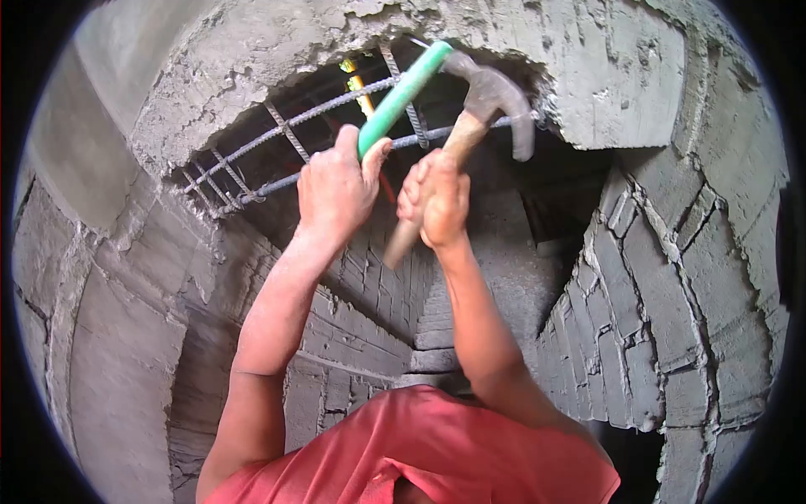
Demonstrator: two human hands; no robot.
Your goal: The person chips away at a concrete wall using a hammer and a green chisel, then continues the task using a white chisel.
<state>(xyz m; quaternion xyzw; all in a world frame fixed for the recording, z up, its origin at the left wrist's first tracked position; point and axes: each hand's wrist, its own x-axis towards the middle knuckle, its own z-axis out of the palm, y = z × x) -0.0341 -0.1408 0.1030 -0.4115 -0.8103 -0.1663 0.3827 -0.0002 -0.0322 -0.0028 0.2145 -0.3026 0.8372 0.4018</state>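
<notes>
My left hand (336, 185) is closed around the lower end of a green rod (407, 97), which slants up and to the right toward the broken concrete edge. Its kind does not show clearly. Beside it, my right hand (437, 197) grips the wooden handle of a claw hammer (487, 92). The hammer's striking end overlaps the upper end of the rod, while the claw points down to the right. Behind both tools, a grid of steel rebar (290, 126) crosses a jagged opening in the concrete (604, 71).
Rough block walls with mortar joints (638, 294) stand on the right, and smoother grey plaster (122, 370) covers the left. A yellow strip (357, 84) shows behind the rebar. Far below lies a grey floor (504, 286). Dark space opens under the concrete edge.
</notes>
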